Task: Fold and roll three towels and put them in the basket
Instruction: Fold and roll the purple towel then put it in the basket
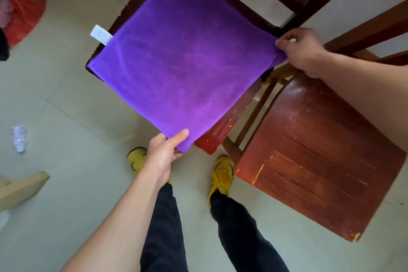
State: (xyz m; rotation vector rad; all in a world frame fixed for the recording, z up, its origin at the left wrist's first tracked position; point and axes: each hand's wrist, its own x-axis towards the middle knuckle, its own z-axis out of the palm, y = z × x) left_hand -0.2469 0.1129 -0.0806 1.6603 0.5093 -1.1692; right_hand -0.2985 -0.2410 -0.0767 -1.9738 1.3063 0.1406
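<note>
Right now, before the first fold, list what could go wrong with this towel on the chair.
1. The towel hangs past the chair seat at its near corner, held only by the left hand; a slipped pinch could drop it toward the floor, where a bottle lies.
2. The right hand pinches just one corner, so the fold may come out crooked.
3. The seat's chipped edge might snag the cloth.

Purple towel [176, 68]: soft, matt plush cloth; chair seat [309, 161]: glossy reddish wood, scratched and chipped; floor [66, 95]: smooth tile.
</note>
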